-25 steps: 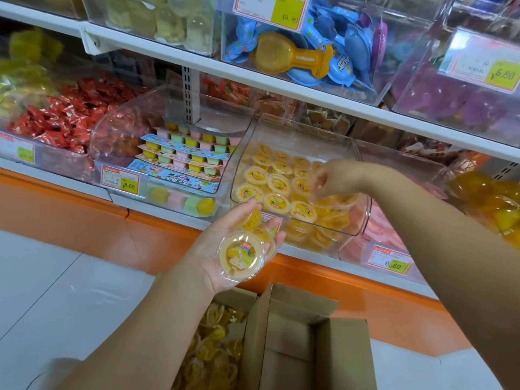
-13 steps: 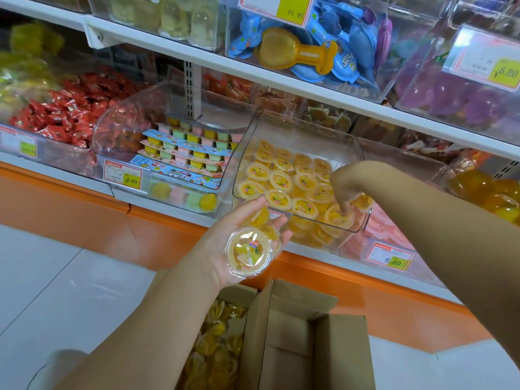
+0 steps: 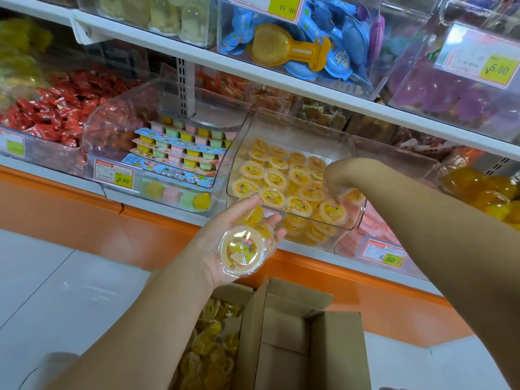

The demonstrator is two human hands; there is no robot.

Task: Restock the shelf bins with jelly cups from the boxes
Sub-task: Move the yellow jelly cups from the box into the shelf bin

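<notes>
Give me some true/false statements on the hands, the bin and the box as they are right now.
1. The left hand carries yellow jelly cups on its upturned palm. True.
2. The right hand is down in the cardboard box. False: it reaches into the clear bin on the shelf.
3. That bin is empty. False: rows of binned cups lie in it.
4. More yellow boxed cups lie in the cardboard box on the floor. True.
5. The price tag on the bin to the left reads 6.60. False: it reads 8.60.
</notes>
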